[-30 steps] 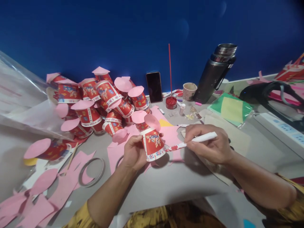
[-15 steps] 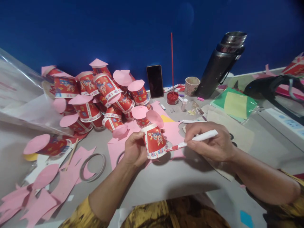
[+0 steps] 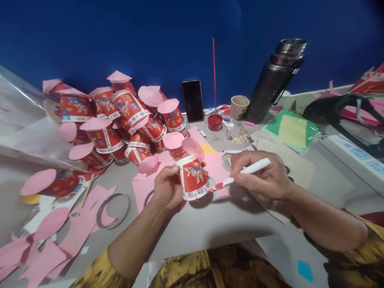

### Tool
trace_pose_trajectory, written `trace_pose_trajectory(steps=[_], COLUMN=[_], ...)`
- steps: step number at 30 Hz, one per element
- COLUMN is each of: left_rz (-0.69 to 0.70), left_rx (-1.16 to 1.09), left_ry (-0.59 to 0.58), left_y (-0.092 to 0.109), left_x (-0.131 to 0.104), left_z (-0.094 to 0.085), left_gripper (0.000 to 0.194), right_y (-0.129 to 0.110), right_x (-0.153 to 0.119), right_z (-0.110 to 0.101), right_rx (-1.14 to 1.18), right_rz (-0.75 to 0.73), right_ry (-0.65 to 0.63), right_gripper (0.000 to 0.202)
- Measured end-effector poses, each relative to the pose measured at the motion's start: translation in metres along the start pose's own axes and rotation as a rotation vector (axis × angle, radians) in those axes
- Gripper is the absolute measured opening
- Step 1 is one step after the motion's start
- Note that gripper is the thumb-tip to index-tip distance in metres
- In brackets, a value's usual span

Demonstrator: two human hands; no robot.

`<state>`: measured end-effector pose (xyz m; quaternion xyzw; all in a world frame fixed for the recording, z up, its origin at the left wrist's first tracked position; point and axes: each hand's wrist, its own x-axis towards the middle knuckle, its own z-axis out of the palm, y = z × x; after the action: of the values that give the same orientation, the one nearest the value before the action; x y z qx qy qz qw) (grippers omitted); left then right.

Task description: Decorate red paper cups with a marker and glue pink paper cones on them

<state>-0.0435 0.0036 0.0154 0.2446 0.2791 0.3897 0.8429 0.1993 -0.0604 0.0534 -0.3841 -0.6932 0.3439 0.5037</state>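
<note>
- Red paper cup point(image 3: 193, 179): held upside down near the middle of the worktop point(image 3: 210, 224), just above its grey surface, rim downward and tilted slightly toward the right. The wall is printed paper, red with a white patterned band at the rim, tapering to the narrower base on top.
- Pink paper disc point(image 3: 193, 149): seen at the upturned base of the cup, raised at an angle like a flap; whether it is fully attached cannot be told from this view.
- Left hand point(image 3: 166, 188): fingers are wrapped round the back of the cup and the thumb is pressed to its upper edge, so that the printed wall is kept steady and turned toward the pen.
- Right hand point(image 3: 261, 176): fingers are pinched closed on the white pen point(image 3: 243, 174) in a writing grip, the heel resting on the worktop for support.
- White pen: a slim plastic barrel with a red-patterned lower end, its tip brought against the cup's rim band on the right side.
- Pile of finished cups point(image 3: 126, 120): heaped toward the far left edge against the blue wall, each capped with a pink disc.
- Pink paper offcuts point(image 3: 60, 240): flat, matt scraps spread along the near left edge, beside a ring of tape point(image 3: 113, 206).
- Dark flask point(image 3: 274, 80) and phone point(image 3: 192, 100): stood at the far edge, well apart from the hands.
</note>
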Motion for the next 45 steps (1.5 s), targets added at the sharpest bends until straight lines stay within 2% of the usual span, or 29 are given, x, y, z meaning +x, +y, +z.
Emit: trace_pose_trajectory(steps=[8, 12, 19, 28, 42, 45], left_rz=[0.025, -0.004, -0.043, -0.032, -0.032, -0.035], left_rx=[-0.062, -0.064, -0.073, -0.045, -0.004, 0.006], left_ry=[0.037, 0.047, 0.006, -0.012, -0.036, -0.049], left_y=[0.0, -0.001, -0.001, 0.0, 0.0, 0.0], left_x=[0.004, 0.006, 0.006, 0.007, 0.006, 0.006], left_z=[0.001, -0.003, -0.007, -0.011, -0.012, -0.012], left_gripper=[0.034, 0.03, 0.034, 0.041, 0.046, 0.047], right_y=[0.0, -0.003, -0.003, -0.003, -0.002, -0.003], right_x=[0.003, 0.006, 0.004, 0.002, 0.003, 0.004], right_z=[-0.003, -0.003, -0.004, -0.004, -0.003, -0.004], right_rx=[-0.037, -0.042, -0.052, -0.083, -0.068, -0.071], right_rz=[-0.005, 0.006, -0.016, 0.012, 0.003, 0.004], right_ry=[0.169, 0.194, 0.17, 0.071, 0.003, 0.023], right_gripper=[0.009, 0.012, 0.008, 0.009, 0.009, 0.01])
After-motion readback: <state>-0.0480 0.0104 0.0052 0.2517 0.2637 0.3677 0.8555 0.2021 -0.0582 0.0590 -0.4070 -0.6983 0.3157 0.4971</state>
